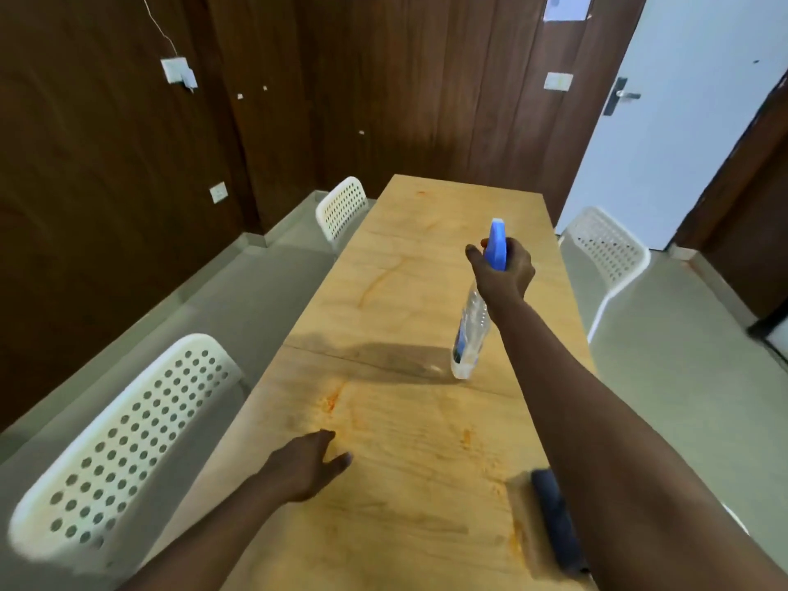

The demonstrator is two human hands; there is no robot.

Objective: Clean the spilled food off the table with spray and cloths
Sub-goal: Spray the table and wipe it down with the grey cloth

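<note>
Spray bottle [471, 330], clear plastic, held in right grip [503, 270]; left grip [311, 462] relaxed on stained wooden table [405, 232].

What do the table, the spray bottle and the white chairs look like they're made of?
Table: pale wood or plywood, matt, with visible grain and orange smears. Spray bottle: clear see-through plastic with a blue plastic trigger head. Chairs: probably moulded white plastic, the backs pierced with rows of round holes.
</note>
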